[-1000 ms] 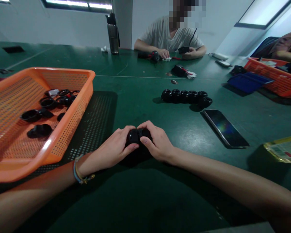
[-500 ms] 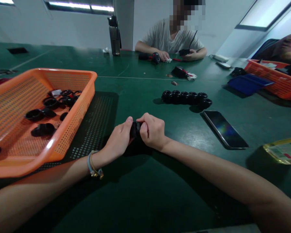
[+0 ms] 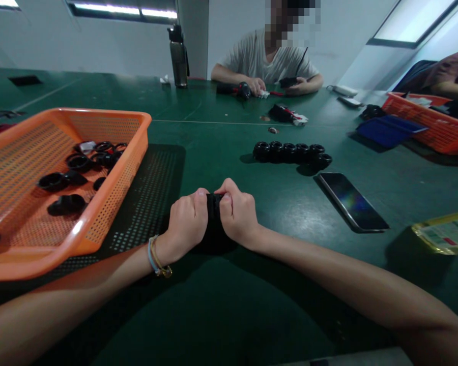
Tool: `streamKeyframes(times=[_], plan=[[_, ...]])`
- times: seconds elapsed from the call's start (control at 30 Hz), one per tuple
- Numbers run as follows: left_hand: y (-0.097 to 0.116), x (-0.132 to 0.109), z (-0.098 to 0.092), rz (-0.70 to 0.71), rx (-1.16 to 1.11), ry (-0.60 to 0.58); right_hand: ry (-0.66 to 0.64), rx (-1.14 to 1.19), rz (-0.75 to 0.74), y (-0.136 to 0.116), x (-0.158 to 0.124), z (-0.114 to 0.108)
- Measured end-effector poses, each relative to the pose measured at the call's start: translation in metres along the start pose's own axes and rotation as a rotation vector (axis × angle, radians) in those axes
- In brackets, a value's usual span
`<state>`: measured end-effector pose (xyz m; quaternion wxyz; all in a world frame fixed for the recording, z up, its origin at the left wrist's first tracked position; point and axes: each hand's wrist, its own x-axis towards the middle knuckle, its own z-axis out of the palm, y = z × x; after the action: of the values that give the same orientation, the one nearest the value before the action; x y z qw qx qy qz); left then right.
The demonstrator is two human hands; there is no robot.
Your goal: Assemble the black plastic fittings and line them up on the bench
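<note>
Black part (image 3: 213,206) at dial centre, grasped from opposite sides by left hand (image 3: 187,221) and right hand (image 3: 238,216), apparently for even purchase; orange basket (image 3: 122,179) at nine o'clock, lined-up pieces (image 3: 289,152) at two.

Single head-worn view, facing forward and down across a green table (image 3: 213,140), near the hands (image 3: 189,219), far wall (image 3: 110,46) beyond.

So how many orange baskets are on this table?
2 in view: one basket left of the left hand, with black parts inside; a second basket at far right, beside the blue tray. Both run past the picture's edges.
</note>
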<state>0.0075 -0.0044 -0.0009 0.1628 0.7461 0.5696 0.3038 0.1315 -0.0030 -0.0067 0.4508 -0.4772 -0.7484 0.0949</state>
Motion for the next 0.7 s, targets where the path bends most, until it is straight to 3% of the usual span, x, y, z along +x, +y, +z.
streamKeyframes(times=[0.47,0.7], plan=[[-0.002,-0.001,-0.007,0.255,0.259,0.070,0.031,0.265,0.343,-0.007,-0.002,0.002],[-0.008,0.002,-0.010,0.448,0.401,0.125,0.019,0.397,0.486,-0.010,-0.002,0.005]])
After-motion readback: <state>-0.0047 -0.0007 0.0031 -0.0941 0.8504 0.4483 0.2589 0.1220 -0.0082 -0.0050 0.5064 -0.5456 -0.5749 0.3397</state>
